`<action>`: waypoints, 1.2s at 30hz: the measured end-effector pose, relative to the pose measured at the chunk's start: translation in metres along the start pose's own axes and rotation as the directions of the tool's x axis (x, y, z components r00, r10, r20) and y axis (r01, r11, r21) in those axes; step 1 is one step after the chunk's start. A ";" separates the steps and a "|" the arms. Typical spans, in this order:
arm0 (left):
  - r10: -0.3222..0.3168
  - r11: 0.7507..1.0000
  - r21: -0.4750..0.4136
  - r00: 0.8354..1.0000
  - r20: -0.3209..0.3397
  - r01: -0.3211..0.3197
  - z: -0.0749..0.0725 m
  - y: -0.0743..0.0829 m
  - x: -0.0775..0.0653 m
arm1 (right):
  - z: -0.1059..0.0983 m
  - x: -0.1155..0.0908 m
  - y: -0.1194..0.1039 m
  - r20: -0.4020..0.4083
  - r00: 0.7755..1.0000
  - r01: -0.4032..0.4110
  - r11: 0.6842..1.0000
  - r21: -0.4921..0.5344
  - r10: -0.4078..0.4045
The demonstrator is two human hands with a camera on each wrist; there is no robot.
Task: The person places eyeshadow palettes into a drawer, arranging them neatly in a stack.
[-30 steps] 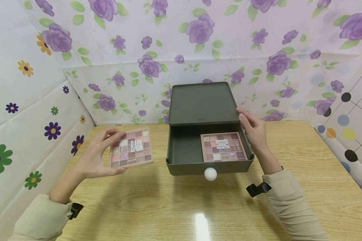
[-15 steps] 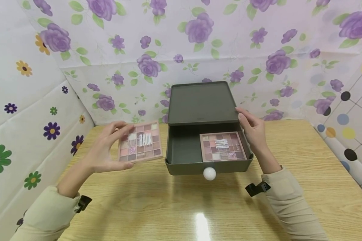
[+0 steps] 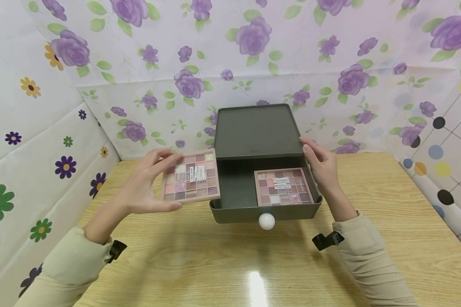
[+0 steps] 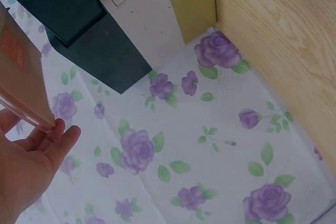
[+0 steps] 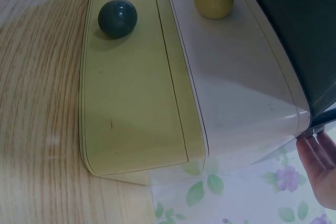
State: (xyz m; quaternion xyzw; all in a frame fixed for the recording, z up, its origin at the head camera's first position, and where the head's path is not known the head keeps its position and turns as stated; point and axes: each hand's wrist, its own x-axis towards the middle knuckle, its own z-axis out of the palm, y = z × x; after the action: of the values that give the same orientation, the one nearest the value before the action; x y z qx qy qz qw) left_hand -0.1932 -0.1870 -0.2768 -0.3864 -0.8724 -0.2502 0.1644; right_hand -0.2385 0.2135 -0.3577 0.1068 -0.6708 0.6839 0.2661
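Note:
My left hand (image 3: 147, 181) grips an eyeshadow palette (image 3: 192, 177) by its left side, fingers at the back edge and thumb near the front. The palette is raised, its right edge overlapping the left wall of the pulled-out dark green drawer (image 3: 234, 215) in the head view. From the left wrist, the pinkish underside of the palette (image 4: 23, 72) shows above my fingers. A second eyeshadow palette (image 3: 284, 186) lies in the right half of the drawer. My right hand (image 3: 324, 168) touches the right side of the dark green cabinet top (image 3: 257, 132), fingers mostly straight.
A white knob (image 3: 266, 221) sticks out from the drawer front. Below are a white drawer (image 5: 241, 72) with a yellow knob and a yellow drawer (image 5: 131, 93) with a dark knob. The cabinet stands on a wooden table (image 3: 169, 264), before a flowered cloth (image 3: 146, 68).
My left hand has carried its palette rightward and slightly up, from beside the cabinet to the drawer's left edge. My right hand and the drawer have stayed in place.

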 end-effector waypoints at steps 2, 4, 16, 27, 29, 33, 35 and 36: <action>0.006 1.000 -0.003 1.000 0.003 -0.006 0.001 0.002 0.003 | 0.000 0.000 0.000 0.002 1.000 -0.003 1.000 -0.002 0.003; 0.009 1.000 -0.006 1.000 0.004 -0.009 0.002 0.004 0.006 | 0.000 -0.001 -0.001 0.003 1.000 -0.003 1.000 -0.005 0.003; 0.005 1.000 -0.006 1.000 0.022 -0.005 0.012 0.015 0.020 | 0.000 -0.001 0.001 0.003 1.000 0.006 1.000 -0.010 -0.006; 0.020 0.998 -0.053 0.999 0.035 -0.018 0.022 0.027 0.036 | 0.001 -0.001 0.000 -0.007 1.000 0.020 1.000 -0.001 -0.020; 0.020 0.998 -0.058 0.999 0.043 -0.017 0.024 0.029 0.038 | 0.001 -0.002 0.000 -0.005 1.000 0.018 1.000 0.001 -0.018; 0.013 0.999 -0.053 0.998 0.059 -0.010 0.027 0.034 0.043 | 0.001 -0.002 0.000 -0.004 1.000 0.020 1.000 -0.005 -0.020; 0.015 0.998 -0.055 0.998 0.066 -0.011 0.029 0.036 0.045 | 0.001 -0.002 0.001 -0.005 1.000 0.027 1.000 -0.007 -0.027; 0.015 0.998 -0.057 0.997 0.071 -0.011 0.031 0.037 0.047 | 0.001 -0.001 0.001 -0.005 1.000 0.030 1.000 -0.008 -0.030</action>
State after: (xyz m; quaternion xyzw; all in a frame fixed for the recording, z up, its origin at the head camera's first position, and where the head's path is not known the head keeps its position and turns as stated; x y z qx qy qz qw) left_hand -0.1982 -0.1208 -0.2682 -0.4054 -0.8677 -0.2596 0.1240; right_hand -0.2378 0.2126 -0.3589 0.1140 -0.6710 0.6776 0.2785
